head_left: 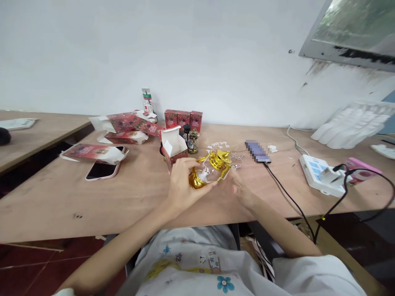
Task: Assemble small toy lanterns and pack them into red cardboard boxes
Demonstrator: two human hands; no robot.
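A small gold lantern (212, 170) with a clear middle and a white candle-like piece inside lies tilted in my left hand (182, 181). My left fingers and thumb wrap around its gold base. My right hand (243, 191) is just to the right of the lantern, its fingers loosely apart and partly blurred, with nothing visible in them. Behind my left hand stands an opened red box (174, 146) with its white flaps up. Small dark lanterns (193, 142) stand right behind that box. Thin wire pieces (237, 158) and white scraps (219, 144) lie just beyond the gold lantern.
Three closed red boxes (183, 119) stand by the wall. Opened red cartons (129, 125) lie at the left, one over a phone (101, 170). To the right are another phone (257, 151) with a black cable, a power strip (321, 174) and stacked white pieces (348, 125).
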